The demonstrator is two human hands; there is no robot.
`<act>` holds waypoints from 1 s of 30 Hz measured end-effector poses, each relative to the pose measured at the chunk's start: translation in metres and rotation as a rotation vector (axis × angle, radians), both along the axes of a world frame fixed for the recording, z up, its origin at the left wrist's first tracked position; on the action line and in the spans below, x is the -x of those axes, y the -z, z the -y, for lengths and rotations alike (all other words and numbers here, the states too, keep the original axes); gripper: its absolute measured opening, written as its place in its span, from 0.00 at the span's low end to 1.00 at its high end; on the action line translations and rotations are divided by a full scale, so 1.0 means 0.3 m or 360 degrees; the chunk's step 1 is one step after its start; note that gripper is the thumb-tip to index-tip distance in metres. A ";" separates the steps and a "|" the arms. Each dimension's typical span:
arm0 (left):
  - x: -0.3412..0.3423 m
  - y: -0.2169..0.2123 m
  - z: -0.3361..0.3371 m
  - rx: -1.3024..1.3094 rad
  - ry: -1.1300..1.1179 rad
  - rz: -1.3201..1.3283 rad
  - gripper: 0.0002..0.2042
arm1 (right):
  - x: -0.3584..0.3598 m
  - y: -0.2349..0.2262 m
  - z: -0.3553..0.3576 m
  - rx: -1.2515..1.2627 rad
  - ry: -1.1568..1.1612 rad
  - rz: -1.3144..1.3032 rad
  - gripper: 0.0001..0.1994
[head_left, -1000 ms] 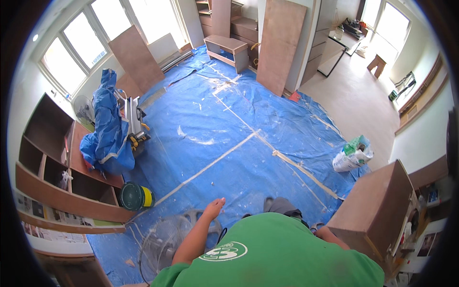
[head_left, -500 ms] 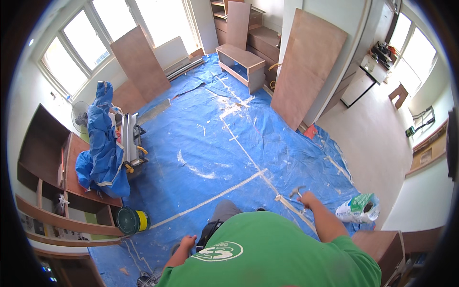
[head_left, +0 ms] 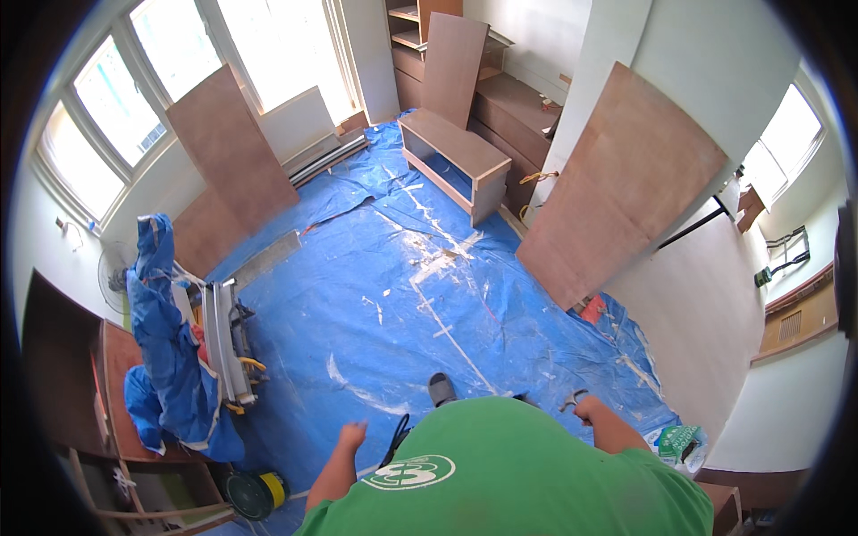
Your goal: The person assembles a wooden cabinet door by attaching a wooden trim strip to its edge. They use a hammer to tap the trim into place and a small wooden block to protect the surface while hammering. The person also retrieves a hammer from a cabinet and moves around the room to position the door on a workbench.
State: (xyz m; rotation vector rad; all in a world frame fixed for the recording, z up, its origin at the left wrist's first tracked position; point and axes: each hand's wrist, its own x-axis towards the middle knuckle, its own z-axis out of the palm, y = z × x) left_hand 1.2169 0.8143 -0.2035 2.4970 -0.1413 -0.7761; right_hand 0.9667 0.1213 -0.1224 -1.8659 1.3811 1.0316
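I stand on a blue tarp (head_left: 375,268) and look down over my green shirt. My left hand (head_left: 353,436) hangs at my side with its fingers curled and nothing visible in it; a black cord (head_left: 398,435) dangles beside it. My right hand (head_left: 587,409) is closed around a small dark tool (head_left: 572,398) with looped handles, too small to tell apart. One shoe (head_left: 441,388) shows on the tarp just ahead of me.
A table saw (head_left: 225,339) half under a blue cover stands at the left. Wood panels lean on the window wall (head_left: 231,152) and the right wall (head_left: 626,188). A low open cabinet (head_left: 456,156) sits ahead. There are shelves at the lower left, a yellow-black reel (head_left: 255,493) and a white-green bag (head_left: 679,442).
The view has swung toward the windows and the cabinet. My left hand has dropped from forward to my side, and my right hand with the tool has swung out to the right.
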 end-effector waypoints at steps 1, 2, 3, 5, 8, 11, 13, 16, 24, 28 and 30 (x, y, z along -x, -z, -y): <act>-0.185 -0.047 0.144 0.0174 -0.0581 -0.0240 0.23 | 0.026 0.010 0.024 -0.0068 0.0060 -0.0058 0.11; -0.377 -0.085 0.152 0.0396 -0.0467 -0.0072 0.19 | -0.042 0.011 0.020 -0.0148 0.0050 -0.0052 0.09; -0.524 -0.136 0.238 0.0389 -0.0455 -0.0031 0.20 | -0.060 0.016 0.006 -0.0134 0.0146 -0.0086 0.08; -0.784 -0.278 0.448 0.0360 -0.0409 0.0045 0.22 | -0.110 0.013 -0.005 -0.0110 0.0349 -0.0149 0.08; -1.057 -0.342 0.585 0.0263 -0.0355 0.0148 0.24 | -0.362 0.048 0.031 -0.0314 -0.0194 -0.0132 0.09; -1.246 -0.336 0.690 0.0090 -0.0209 0.0073 0.23 | -0.668 0.138 0.127 -0.0438 -0.0408 -0.0032 0.09; -1.303 -0.311 0.706 -0.0045 -0.0060 0.0015 0.25 | -0.917 0.184 0.200 -0.0369 -0.0331 -0.0007 0.10; -1.332 -0.153 0.535 -0.0135 -0.0379 -0.0084 0.27 | -1.373 0.306 0.367 -0.0402 -0.0435 0.0113 0.11; -1.451 -0.070 0.416 -0.0506 -0.0291 -0.0754 0.26 | -2.344 -0.084 0.575 -0.0375 0.0364 0.0927 0.10; -1.878 -0.028 0.461 -0.0527 -0.0178 -0.0671 0.26 | -2.558 -0.024 0.631 -0.0153 0.0460 0.0842 0.10; -2.171 -0.019 0.488 -0.0551 -0.0032 -0.0560 0.26 | -2.554 0.010 0.624 0.0067 0.0186 0.0711 0.09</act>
